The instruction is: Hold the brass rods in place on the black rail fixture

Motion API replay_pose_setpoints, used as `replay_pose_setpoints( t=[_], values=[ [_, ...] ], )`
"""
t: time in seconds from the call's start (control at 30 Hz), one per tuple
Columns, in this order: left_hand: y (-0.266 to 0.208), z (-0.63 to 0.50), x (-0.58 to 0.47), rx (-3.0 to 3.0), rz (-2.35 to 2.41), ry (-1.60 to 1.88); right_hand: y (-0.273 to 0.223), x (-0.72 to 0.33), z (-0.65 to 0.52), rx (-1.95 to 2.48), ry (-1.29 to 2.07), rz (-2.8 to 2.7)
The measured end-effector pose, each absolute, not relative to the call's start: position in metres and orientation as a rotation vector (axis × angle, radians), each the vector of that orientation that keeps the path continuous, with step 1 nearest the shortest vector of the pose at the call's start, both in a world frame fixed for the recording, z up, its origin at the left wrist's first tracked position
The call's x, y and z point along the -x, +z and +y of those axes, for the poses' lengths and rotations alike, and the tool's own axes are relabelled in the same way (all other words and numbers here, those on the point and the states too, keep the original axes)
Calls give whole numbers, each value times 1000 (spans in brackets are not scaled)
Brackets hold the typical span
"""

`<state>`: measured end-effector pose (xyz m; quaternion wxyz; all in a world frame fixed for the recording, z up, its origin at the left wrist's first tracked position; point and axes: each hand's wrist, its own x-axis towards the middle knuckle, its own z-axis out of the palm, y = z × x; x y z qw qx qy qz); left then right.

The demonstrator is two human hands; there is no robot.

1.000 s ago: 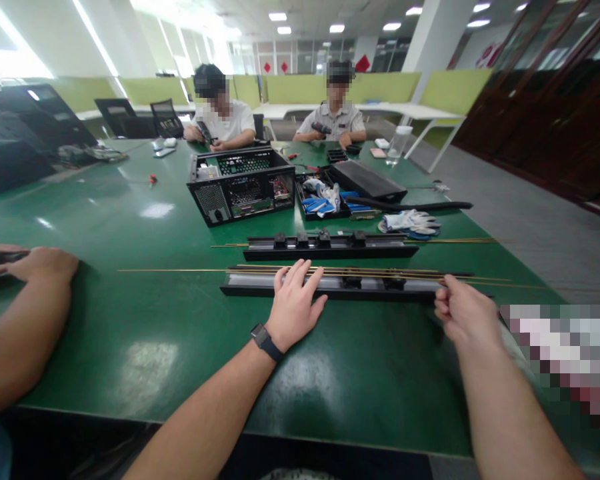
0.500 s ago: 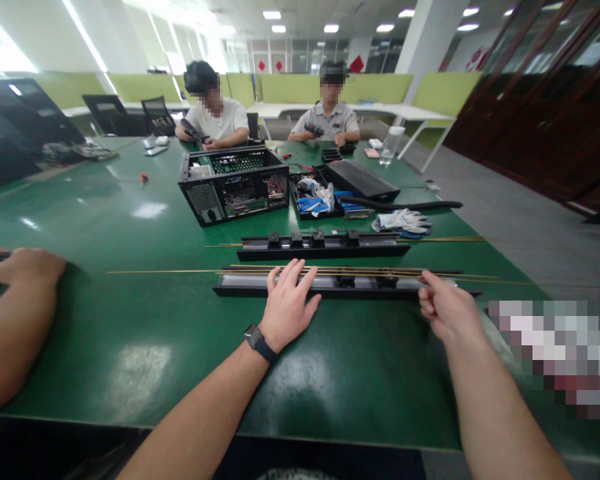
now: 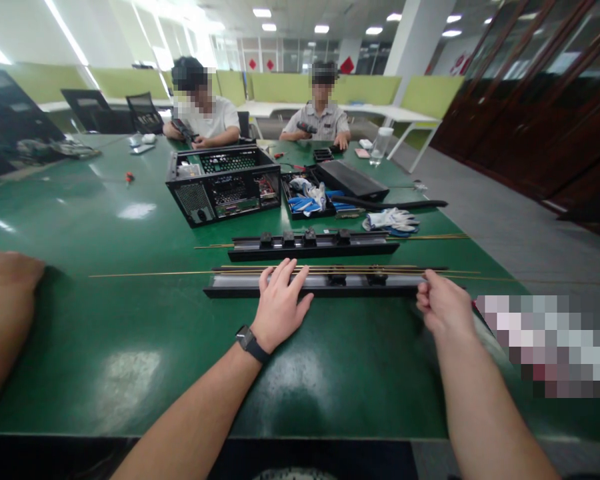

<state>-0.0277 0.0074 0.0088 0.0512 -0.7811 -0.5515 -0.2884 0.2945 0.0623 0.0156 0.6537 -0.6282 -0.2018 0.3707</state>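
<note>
Chg vs. 0.5 s ago: R hand (image 3: 446,303) a bit further R along near rail (image 3: 360,291); L hand (image 3: 281,303) same spot. R: fingers curled, thumb/index pinched on rods (image 3: 357,271). L: palm dn, fingers spread over rods, nothing gripped. Rods: atop near rail, long axis L–R, one tip well past L end.

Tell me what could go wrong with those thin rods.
The left hand lies spread across the thin rods, so uneven pressure might bend one. One juts past the near rail toward a co-worker's arm, where a bump could shift it. Where the right hand appears to pinch them, a slip might let some roll.
</note>
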Motion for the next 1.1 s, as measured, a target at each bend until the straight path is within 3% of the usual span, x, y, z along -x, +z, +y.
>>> replay_pose_setpoints(
  t=[0.53,1.1],
  values=[
    [5,9,28,2361,-1644,-862,17,-283,56,1416,1013,-601],
    [2,11,29,2351,-1625,-909,14,-290,60,1407,903,-470]
  ],
)
